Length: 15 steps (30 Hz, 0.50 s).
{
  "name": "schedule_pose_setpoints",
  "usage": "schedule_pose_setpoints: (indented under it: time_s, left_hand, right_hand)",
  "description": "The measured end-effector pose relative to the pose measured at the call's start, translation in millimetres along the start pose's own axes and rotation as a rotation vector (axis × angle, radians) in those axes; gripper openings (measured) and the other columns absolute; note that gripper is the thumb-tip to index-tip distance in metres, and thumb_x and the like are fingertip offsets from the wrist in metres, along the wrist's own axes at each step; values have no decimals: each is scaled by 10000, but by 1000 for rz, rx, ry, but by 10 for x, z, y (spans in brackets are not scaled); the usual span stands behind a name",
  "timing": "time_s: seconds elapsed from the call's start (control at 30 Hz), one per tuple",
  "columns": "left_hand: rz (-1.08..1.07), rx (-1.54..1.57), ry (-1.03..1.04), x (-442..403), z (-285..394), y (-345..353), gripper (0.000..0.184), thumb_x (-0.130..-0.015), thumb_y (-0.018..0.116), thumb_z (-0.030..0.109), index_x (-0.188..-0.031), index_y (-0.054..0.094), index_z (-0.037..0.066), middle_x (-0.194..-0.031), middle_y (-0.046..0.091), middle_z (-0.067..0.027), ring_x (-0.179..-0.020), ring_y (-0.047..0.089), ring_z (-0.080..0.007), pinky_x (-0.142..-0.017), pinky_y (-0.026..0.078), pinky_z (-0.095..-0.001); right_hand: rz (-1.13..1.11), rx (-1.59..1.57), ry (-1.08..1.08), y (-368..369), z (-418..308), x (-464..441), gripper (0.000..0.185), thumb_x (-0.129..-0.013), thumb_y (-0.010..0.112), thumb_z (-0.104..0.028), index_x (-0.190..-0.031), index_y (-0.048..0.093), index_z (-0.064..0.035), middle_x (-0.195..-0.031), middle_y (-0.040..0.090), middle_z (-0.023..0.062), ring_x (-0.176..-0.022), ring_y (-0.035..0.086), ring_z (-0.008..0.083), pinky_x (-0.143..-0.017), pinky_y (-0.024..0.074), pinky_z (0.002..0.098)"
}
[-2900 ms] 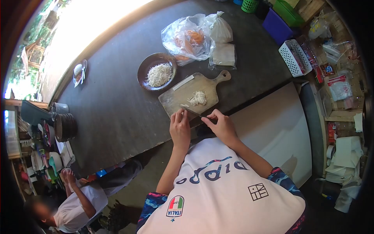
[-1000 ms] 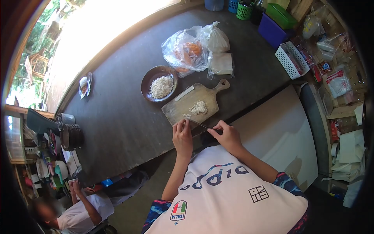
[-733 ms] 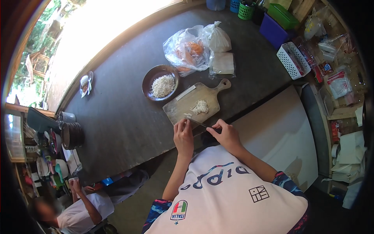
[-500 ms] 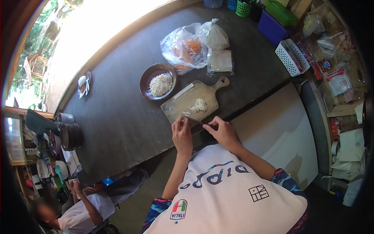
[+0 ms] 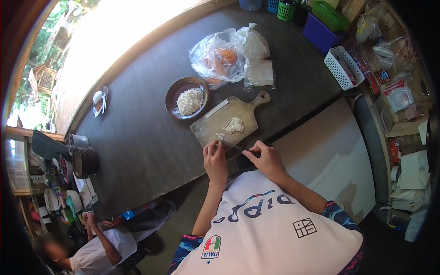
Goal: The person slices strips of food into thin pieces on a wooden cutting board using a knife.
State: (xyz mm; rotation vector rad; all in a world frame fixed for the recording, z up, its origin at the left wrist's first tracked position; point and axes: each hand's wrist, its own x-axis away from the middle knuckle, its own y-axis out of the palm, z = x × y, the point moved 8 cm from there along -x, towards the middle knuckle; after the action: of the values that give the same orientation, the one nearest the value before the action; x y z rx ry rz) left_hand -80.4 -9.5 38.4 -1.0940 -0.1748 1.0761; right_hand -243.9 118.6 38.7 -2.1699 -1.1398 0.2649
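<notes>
A wooden cutting board (image 5: 247, 127) with a handle lies near the counter's front edge. My right hand (image 5: 266, 160) grips a knife (image 5: 233, 145), its thin blade angled toward my left fingertips. Pinched fingers of my left hand (image 5: 214, 160) rest at the near edge of the board; whatever is between them is hidden. White slivers (image 5: 220, 136) lie just beyond those fingertips. A heap of fine white shreds (image 5: 235, 125) sits mid-board, and a whitish strip (image 5: 217, 109) lies along the far edge. Left of the board, a brown bowl (image 5: 172, 103) holds more white shreds (image 5: 189, 101).
Behind the board are a clear plastic bag with orange contents (image 5: 224, 57), a tied white bag (image 5: 254, 43) and a wrapped pale block (image 5: 260, 73). A white basket (image 5: 343, 68) stands right. Another person (image 5: 98, 243) sits at lower left.
My right hand and the knife have shifted slightly right and toward me. The white slivers by my left fingertips look a little more spread. The rest of the view has moved only slightly.
</notes>
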Motion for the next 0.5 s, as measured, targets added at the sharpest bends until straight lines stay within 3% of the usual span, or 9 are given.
schedule_pose_setpoints:
  time_s: [0.5]
  left_hand:
    - [34, 21, -22, 4, 27, -46, 225, -976, 756, 9, -1194, 804, 36, -1208, 728, -102, -1137, 682, -348, -954, 580, -464]
  right_hand:
    - [26, -41, -22, 50, -32, -46, 383, -983, 833, -458, -1018, 710, -97, -912, 822, 109, -861, 810, 365, -724, 618, 486]
